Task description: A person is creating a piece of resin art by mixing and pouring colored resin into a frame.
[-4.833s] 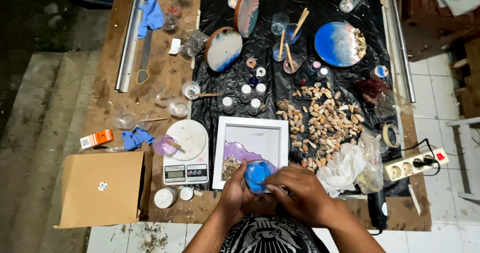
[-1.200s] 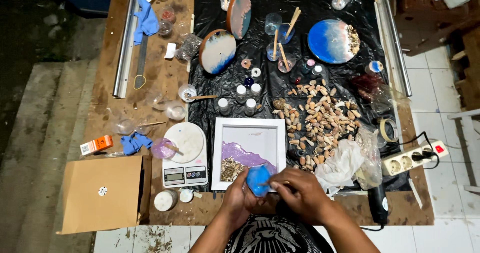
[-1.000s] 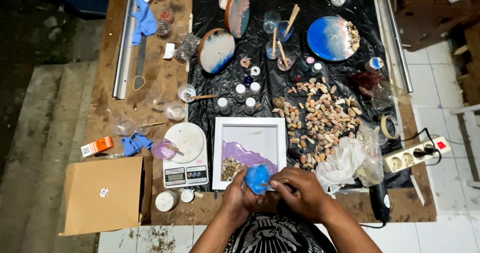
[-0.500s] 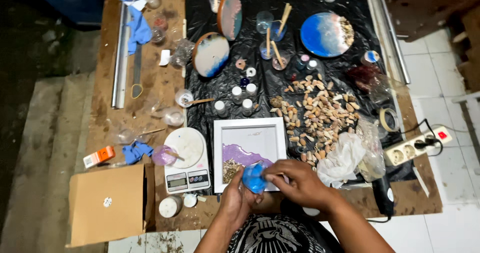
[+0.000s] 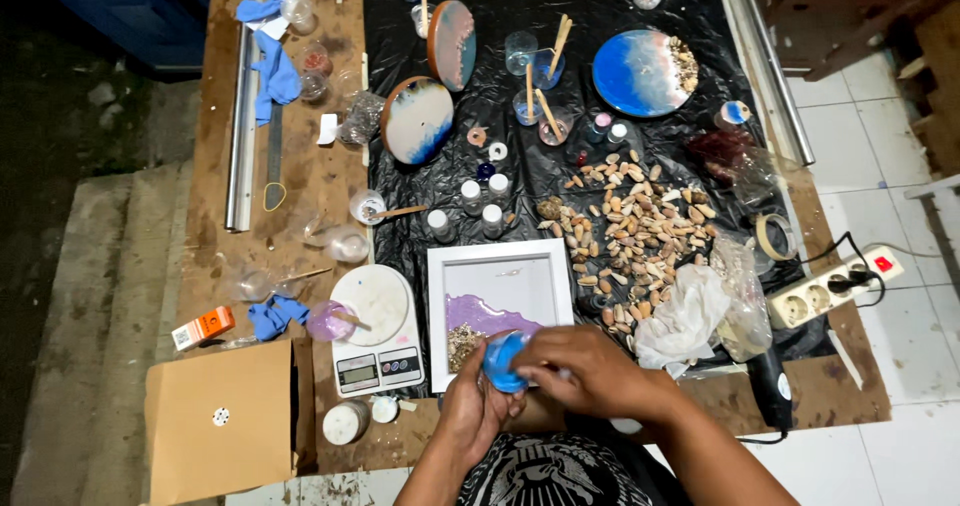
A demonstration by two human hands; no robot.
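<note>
Holding blue cup (image 5: pixel 503 360) between both hands (image 5: pixel 545 381) | wooden table (image 5: pixel 330 181), black sheet (image 5: pixel 560 166) | white tiled floor (image 5: pixel 880 126)

Both hands close together low down, left hand (image 5: pixel 478 406) cupped, right hand (image 5: pixel 585 368) curled, fingers bent.

The hands (image 5: pixel 545 376) hide most of the blue object (image 5: pixel 503 359) and the white frame's (image 5: pixel 498 311) lower edge.

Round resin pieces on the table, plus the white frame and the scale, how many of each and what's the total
Round resin pieces: 3 (a blue and white disc, a blue and cream disc, a pink and teal disc)
White square frame: 1
Digital scale: 1
Total: 5
</note>
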